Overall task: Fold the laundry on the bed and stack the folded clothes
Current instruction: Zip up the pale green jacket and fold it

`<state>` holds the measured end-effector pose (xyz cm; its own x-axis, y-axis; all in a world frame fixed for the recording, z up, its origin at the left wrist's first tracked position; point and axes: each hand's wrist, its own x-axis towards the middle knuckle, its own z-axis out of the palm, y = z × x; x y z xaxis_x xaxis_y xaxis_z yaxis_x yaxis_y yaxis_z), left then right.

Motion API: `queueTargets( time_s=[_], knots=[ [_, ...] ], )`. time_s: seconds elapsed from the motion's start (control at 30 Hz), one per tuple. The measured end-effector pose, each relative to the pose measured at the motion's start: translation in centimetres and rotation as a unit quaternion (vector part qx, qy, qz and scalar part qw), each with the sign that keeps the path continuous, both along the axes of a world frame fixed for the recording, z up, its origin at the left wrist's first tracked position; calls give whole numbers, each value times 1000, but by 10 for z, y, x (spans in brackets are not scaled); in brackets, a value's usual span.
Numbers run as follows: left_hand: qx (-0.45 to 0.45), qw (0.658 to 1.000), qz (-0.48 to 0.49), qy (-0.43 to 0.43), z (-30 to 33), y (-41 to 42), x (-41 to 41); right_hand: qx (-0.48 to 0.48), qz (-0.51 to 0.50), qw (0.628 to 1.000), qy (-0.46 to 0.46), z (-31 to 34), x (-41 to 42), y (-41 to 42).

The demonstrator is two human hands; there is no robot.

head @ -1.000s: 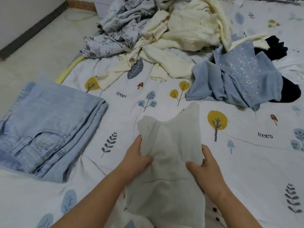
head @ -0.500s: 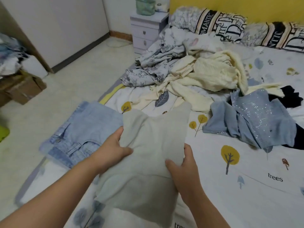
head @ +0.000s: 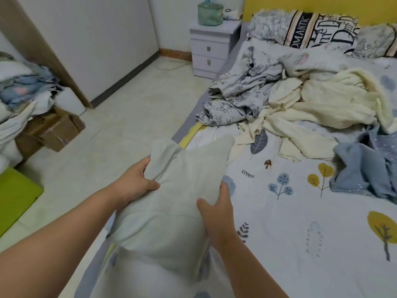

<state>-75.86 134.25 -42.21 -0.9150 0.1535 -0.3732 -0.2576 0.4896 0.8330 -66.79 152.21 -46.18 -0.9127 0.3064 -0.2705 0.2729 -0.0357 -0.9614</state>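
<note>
Centrally, a folded pale grey-green garment (head: pixel 171 203) is held up over the left edge of the bed (head: pixel 300 244), near its lower corner. The left hand (head: pixel 134 183) grasps the garment's left side, thumb laid across the front and fingers behind the cloth. The right hand (head: pixel 217 214) grips the right side the same way, thumb on the front, fingers wrapped around the edge. The garment's top edge rises in two soft peaks; its lower edge hangs loosely towards the sheet. To the right, a wide stretch of tree-printed sheet lies flat and open. Farther up the bed sits a tangle of unfolded laundry: a grey floral garment (head: pixel 240 97) at the bed's left edge, a cream pile (head: pixel 318 110) beside it, and a blue sparkly garment (head: pixel 365 168) at the right. Pillows (head: pixel 318 31) line the head of the bed. Left of the bed, pale tiled floor (head: pixel 120 130) lies open, reaching a white nightstand (head: pixel 212 48), cardboard boxes (head: pixel 51 130) and a green mat (head: pixel 15 194).
</note>
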Motion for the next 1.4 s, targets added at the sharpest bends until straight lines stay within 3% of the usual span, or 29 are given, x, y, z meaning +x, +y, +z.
queueTargets(
  time_s=[0.4,0.53,0.6,0.63,0.73,0.8,0.87,0.93,1.17,1.23,1.4],
  knots=[
    [-41,999,-12,-24,-87,-28,-40,63,-50,990,-118,-76,-27,-34],
    [-133,990,51,0,-100,-17,-39,87,-71,977,-183,-80,-24,-25],
    [-222,967,122,40,-94,-2,-35,152,-88,965,-196,-75,-26,-26],
    [-275,948,119,108,-89,6,-31,209,-87,956,-186,-72,-28,-28],
    [-378,846,-60,370,-94,22,-21,371,33,917,-143,-65,-33,-42],
    [-418,811,-204,355,-109,21,-15,427,152,882,-129,-72,-31,-53],
    [-447,822,-267,231,-131,12,-16,433,210,864,-149,-84,-28,-58],
    [-467,822,-273,175,-148,4,-20,425,227,860,-168,-96,-26,-57],
    [-470,818,-301,140,-141,8,-23,411,264,855,-176,-99,-28,-48],
    [-445,833,-305,121,-126,8,-24,401,275,858,-168,-87,-28,-42],
    [-375,876,-241,185,-65,5,-23,407,201,888,-73,-37,-21,-24]
  ],
)
